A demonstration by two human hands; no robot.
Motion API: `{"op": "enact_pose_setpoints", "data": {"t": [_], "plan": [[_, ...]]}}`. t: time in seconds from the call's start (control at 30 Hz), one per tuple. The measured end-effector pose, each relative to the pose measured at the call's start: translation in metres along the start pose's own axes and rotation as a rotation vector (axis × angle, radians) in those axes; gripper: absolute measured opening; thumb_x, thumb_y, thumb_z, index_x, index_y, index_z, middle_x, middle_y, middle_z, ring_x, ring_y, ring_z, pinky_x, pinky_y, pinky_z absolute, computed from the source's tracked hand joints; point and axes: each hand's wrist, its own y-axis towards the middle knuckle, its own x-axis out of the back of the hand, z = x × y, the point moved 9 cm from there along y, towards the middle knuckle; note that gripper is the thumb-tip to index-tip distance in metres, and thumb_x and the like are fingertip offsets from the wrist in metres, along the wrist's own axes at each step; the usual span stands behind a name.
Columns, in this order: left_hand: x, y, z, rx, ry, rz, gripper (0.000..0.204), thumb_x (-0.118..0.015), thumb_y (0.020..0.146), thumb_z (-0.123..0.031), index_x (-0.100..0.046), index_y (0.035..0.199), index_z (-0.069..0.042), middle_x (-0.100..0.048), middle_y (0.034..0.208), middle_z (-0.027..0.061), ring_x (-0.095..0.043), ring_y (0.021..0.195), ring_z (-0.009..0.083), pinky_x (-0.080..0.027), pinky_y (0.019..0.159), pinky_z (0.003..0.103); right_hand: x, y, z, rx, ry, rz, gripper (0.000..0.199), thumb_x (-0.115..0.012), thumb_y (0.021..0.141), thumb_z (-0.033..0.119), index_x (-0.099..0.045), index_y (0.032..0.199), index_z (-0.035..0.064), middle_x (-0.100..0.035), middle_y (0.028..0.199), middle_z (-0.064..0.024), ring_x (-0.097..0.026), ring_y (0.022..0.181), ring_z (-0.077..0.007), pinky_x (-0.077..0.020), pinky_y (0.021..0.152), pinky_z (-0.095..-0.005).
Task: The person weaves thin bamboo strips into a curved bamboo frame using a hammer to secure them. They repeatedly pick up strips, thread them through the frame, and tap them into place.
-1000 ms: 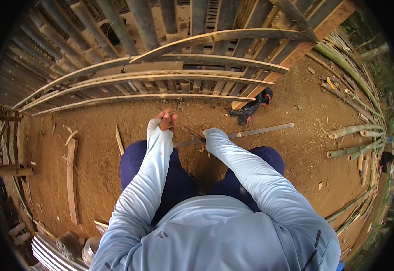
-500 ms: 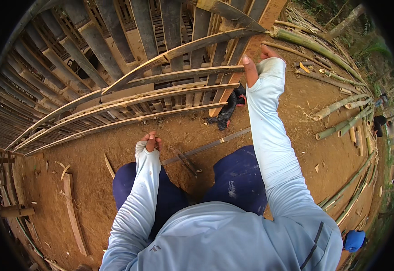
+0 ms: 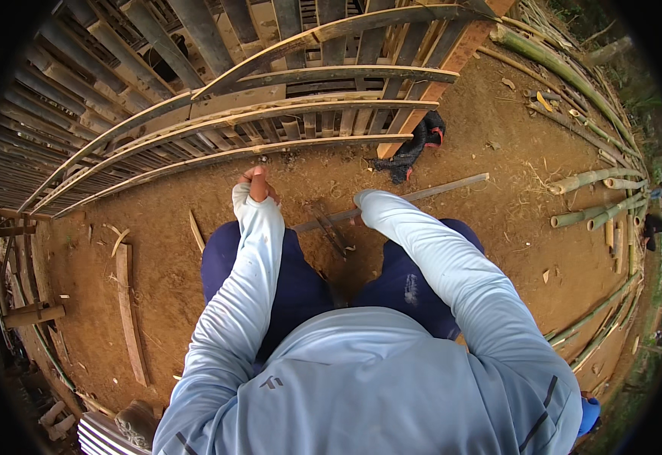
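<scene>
My left hand (image 3: 259,184) is raised over the ground in front of my left knee, thumb and fingers pinched together. Whatever it may hold is too small to make out. The right forearm bends inward over my right knee. Its sleeve covers most of my right hand (image 3: 357,221), so its fingers are hidden. That hand is just right of a narrow dark tool (image 3: 332,230) on the dirt, whose kind I cannot tell. A long thin flat strip (image 3: 452,186) lies under the tool and passes beneath my right sleeve. Ahead stands a slatted bamboo frame (image 3: 270,117) with several curved split-bamboo rails.
A black and red bundle (image 3: 419,144) lies by the frame's wooden end post (image 3: 422,106). Bamboo poles (image 3: 585,180) are spread on the right. To the left lie a board (image 3: 127,311) and a short wood strip (image 3: 196,230). Blue cloth (image 3: 589,415) shows behind right.
My right hand has come down from the frame's end post to low between my knees. My left hand remains pinched in front of the left knee. The view has shifted, and the upper rails sit higher.
</scene>
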Motion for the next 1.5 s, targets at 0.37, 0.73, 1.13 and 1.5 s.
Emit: {"op": "enact_pose_setpoints", "data": {"t": [0.37, 0.73, 1.13, 1.5], "plan": [[-0.154, -0.169, -0.273, -0.775, -0.224, 1.079, 0.023, -0.058, 0.093, -0.021, -0.062, 0.113, -0.01, -0.051, 0.063, -0.0022, -0.045, 0.052, 0.0095, -0.035, 0.05, 0.025, -0.047, 0.038, 0.029, -0.264, 0.224, 0.127, 0.037, -0.066, 0.083, 0.019, -0.064, 0.12, 0.0147, -0.062, 0.126, -0.0086, -0.058, 0.117, -0.0309, -0.0473, 0.097, -0.0393], [-0.215, -0.197, -0.269, -0.768, -0.333, 1.172, 0.023, -0.067, 0.087, -0.024, -0.062, 0.109, -0.027, -0.043, 0.059, -0.0068, -0.034, 0.051, 0.0098, -0.023, 0.047, 0.028, -0.081, 0.068, 0.035, -0.141, 0.534, -0.258, 0.037, -0.064, 0.084, 0.012, -0.064, 0.12, 0.0117, -0.063, 0.122, -0.0142, -0.059, 0.116, -0.0303, -0.0482, 0.094, -0.0427], [-0.178, -0.09, -0.226, -0.854, 0.25, 0.589, 0.023, -0.07, 0.084, -0.022, -0.058, 0.092, -0.004, -0.044, 0.064, -0.0008, -0.042, 0.057, 0.0091, -0.037, 0.054, 0.023, -0.09, 0.056, 0.026, -0.255, 0.885, -0.207, 0.028, -0.06, 0.089, 0.019, -0.061, 0.115, 0.0091, -0.063, 0.111, -0.0158, -0.06, 0.104, -0.0313, -0.0488, 0.089, -0.0403], [-0.174, 0.019, -0.188, -1.164, 1.071, 0.091, 0.045, -0.082, 0.075, -0.025, -0.058, 0.107, -0.006, -0.042, 0.058, -0.003, -0.039, 0.05, 0.0088, -0.034, 0.049, 0.025, 0.072, -0.188, 0.017, 0.778, 2.14, -1.288, 0.008, -0.049, 0.098, 0.015, -0.048, 0.102, 0.0082, -0.049, 0.07, -0.0041, -0.05, 0.06, -0.0108, -0.0414, 0.052, -0.0268]]}}
